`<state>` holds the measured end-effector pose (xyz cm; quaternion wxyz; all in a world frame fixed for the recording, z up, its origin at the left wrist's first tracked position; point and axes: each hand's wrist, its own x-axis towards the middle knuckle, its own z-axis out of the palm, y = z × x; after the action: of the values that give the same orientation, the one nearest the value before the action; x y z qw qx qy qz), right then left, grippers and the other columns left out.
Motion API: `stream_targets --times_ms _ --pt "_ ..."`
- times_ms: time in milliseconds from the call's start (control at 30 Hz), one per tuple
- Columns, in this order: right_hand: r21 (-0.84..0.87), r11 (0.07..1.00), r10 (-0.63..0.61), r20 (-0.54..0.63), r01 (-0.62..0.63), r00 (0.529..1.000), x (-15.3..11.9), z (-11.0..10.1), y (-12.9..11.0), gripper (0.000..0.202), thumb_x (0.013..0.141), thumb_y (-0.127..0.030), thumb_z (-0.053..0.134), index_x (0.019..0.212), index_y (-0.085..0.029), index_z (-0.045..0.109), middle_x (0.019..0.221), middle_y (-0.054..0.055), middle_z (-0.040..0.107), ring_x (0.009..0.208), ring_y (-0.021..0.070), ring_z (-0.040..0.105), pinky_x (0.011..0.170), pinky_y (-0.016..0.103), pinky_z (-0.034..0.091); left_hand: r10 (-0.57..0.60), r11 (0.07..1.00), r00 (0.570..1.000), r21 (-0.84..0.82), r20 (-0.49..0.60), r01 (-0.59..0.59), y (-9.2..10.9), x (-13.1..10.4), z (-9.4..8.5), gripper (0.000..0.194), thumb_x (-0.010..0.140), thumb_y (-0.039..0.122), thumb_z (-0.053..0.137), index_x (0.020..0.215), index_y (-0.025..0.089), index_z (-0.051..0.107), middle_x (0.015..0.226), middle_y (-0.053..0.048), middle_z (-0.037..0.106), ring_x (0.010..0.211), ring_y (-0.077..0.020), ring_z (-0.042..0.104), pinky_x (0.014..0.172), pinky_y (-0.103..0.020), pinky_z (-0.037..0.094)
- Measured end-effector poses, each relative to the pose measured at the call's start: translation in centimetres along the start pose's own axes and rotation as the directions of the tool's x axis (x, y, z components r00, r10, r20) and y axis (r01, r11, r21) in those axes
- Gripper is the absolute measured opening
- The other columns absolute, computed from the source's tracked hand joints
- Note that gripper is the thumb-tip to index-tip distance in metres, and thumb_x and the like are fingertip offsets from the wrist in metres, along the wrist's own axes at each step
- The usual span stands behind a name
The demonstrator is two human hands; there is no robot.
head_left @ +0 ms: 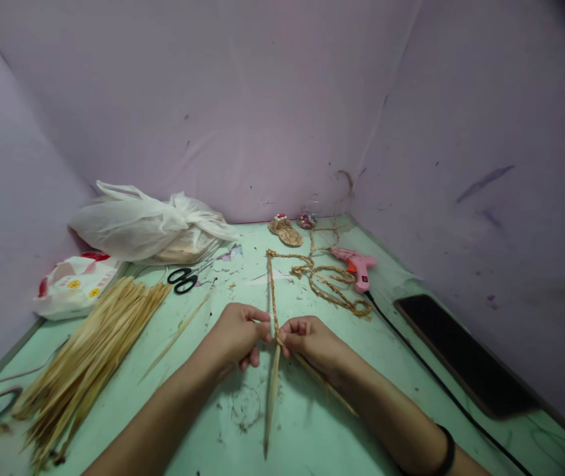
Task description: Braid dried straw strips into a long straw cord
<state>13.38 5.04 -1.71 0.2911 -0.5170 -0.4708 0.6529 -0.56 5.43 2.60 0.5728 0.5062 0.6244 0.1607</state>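
A thin braid of dried plant fibre (273, 291) runs down the middle of the table, with loose strands (272, 403) fanning from its lower end. My right hand (306, 338) pinches the braid's end and a strand that slants off to the lower right. Just left of the braid is my left hand (247, 334), its thumb and forefinger near each other with a small gap and the other fingers loosely curled; nothing shows in it. Beyond my hands, the finished braid bends right and lies in loops (336, 291).
Dried strips (94, 357) lie at left beside a single strip (176, 337), black-handled scissors (183, 280), a tissue pack (76, 284) and a white plastic bag (138, 225). At right are a pink glue gun (359, 264), its cord and a dark phone (465, 357). Woven pieces (286, 231) sit behind.
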Motion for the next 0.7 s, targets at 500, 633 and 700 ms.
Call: stream_targets --times_ms 500,633,700 --pt "-0.547 0.779 -0.285 0.124 0.305 0.950 -0.3 -1.4 0.0 0.011 0.068 -0.016 0.045 0.062 -0.014 0.054 0.054 -0.001 0.052 0.050 0.0071 0.039 0.048 0.018 0.029 -0.088 0.986 0.984 -0.127 0.154 0.108 -0.8 1.6 0.6 0.006 0.056 0.013 0.055 0.055 0.013 0.049 0.038 0.004 0.047 0.023 -0.0018 0.025 0.023 -0.014 0.012" --pt "-0.632 0.702 -0.336 0.115 0.330 0.935 -0.4 -1.3 0.1 0.016 0.071 -0.017 0.043 0.066 -0.014 0.057 0.056 0.000 0.055 0.051 0.0077 0.041 0.048 0.018 0.029 -0.037 0.959 0.970 -0.265 0.240 0.102 -0.9 1.7 0.7 0.004 0.055 0.009 0.053 0.059 0.010 0.052 0.051 -0.002 0.058 0.030 -0.0037 0.040 0.028 -0.014 0.027" --pt "-0.628 0.704 -0.334 0.119 0.332 0.935 -0.2 -1.4 0.2 0.016 0.071 -0.017 0.043 0.067 -0.013 0.057 0.057 0.000 0.056 0.050 0.0075 0.041 0.047 0.018 0.029 -0.062 0.942 0.968 -0.307 0.243 0.137 -1.1 1.7 0.8 0.004 0.056 0.010 0.055 0.058 0.010 0.051 0.047 -0.001 0.054 0.033 -0.0058 0.044 0.031 -0.015 0.033"
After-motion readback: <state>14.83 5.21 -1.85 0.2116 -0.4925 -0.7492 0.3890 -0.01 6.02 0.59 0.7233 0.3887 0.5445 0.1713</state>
